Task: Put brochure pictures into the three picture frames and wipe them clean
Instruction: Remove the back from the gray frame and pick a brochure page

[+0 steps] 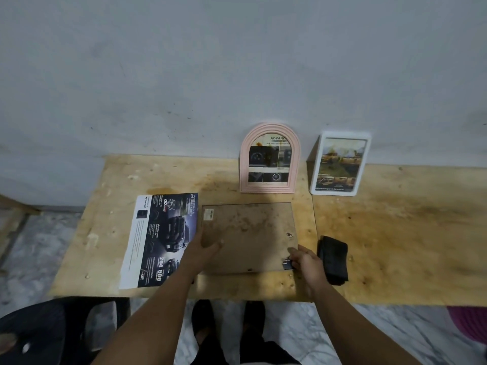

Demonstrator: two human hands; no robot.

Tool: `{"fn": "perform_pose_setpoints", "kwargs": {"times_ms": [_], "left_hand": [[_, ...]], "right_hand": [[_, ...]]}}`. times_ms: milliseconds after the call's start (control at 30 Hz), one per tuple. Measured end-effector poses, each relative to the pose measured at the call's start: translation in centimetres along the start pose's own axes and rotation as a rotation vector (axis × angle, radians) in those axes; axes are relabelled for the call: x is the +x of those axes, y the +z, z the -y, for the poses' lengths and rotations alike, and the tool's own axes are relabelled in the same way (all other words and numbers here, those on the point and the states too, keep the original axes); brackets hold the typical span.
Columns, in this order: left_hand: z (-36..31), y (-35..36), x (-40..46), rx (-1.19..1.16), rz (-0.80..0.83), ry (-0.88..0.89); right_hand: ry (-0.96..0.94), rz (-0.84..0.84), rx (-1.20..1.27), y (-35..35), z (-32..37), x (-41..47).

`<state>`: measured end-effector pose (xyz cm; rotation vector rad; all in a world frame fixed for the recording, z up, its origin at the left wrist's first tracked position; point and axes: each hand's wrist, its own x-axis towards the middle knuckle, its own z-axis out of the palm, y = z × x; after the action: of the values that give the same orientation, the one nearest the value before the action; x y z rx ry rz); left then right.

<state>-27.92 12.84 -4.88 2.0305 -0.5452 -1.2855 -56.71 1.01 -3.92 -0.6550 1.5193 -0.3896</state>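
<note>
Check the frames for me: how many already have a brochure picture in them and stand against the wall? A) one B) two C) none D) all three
B: the pink arched frame and the white frame stand upright at the wall with pictures inside, while the third frame lies face down on the table under both hands, its brochure beside it.

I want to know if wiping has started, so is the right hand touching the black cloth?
Apart. The head view shows the right hand at the face-down frame's corner, with bare wood between it and the black cloth.
</note>
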Motion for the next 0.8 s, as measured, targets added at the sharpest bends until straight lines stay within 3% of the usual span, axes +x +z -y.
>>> {"fn": "perform_pose_setpoints", "kwargs": {"times_ms": [200, 300, 533, 800], "left_hand": [[-0.6, 0.2, 0.0, 0.016, 0.006, -0.006], [-1.0, 0.8, -0.4, 0.088, -0.007, -0.008], [-0.4, 1.4, -0.3, 0.203, 0.009, -0.004], [-0.3, 2.3, 0.4, 0.277, -0.022, -0.008]], "right_hand": [[0.019, 0.043, 0.082, -1.1, -0.3, 0.4], [-0.01, 0.079, -0.016, -1.0, 0.3, -0.3], [-0.152, -0.114, -0.267, -0.1, -0.1, 0.1], [-0.051, -0.044, -0.13, -1.9, 1.0, -0.1]]}}
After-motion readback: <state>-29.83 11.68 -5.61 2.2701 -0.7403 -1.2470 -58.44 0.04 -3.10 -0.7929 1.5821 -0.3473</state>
